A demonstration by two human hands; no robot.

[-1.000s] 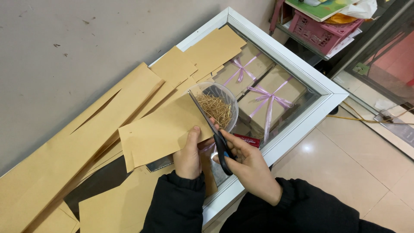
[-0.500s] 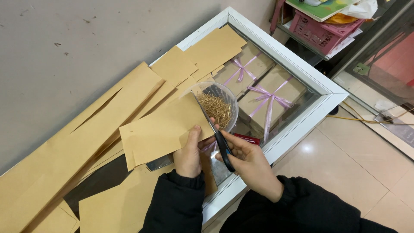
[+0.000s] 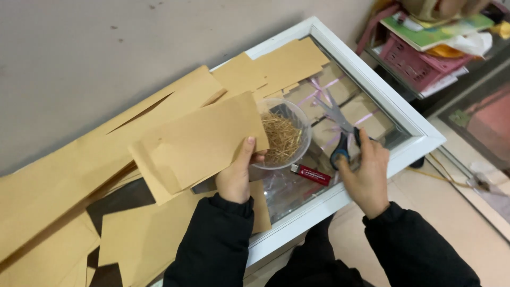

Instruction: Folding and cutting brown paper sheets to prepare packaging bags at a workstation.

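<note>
My left hand (image 3: pixel 236 178) pinches a rectangular piece of brown kraft paper (image 3: pixel 199 143) by its lower right corner, holding it just above the counter. My right hand (image 3: pixel 366 172) rests on the glass to the right, fingers on the dark handles of a pair of scissors (image 3: pixel 340 130) whose blades point away from me and lie on the glass. Between the hands stands a clear plastic bowl (image 3: pixel 284 133) filled with thin straw-coloured strips. A small red lighter-like object (image 3: pixel 312 174) lies on the glass in front of the bowl.
A white-framed glass display counter (image 3: pixel 419 127) holds the work; boxes with purple ribbons show beneath the glass. Long brown paper strips (image 3: pixel 79 175) cover the left part, against a grey wall. A pink basket (image 3: pixel 411 61) with papers stands on a shelf at the upper right.
My right hand has moved away from the paper to the right and lowered the scissors onto the glass. The left hand still holds the paper, now apart from the scissors.
</note>
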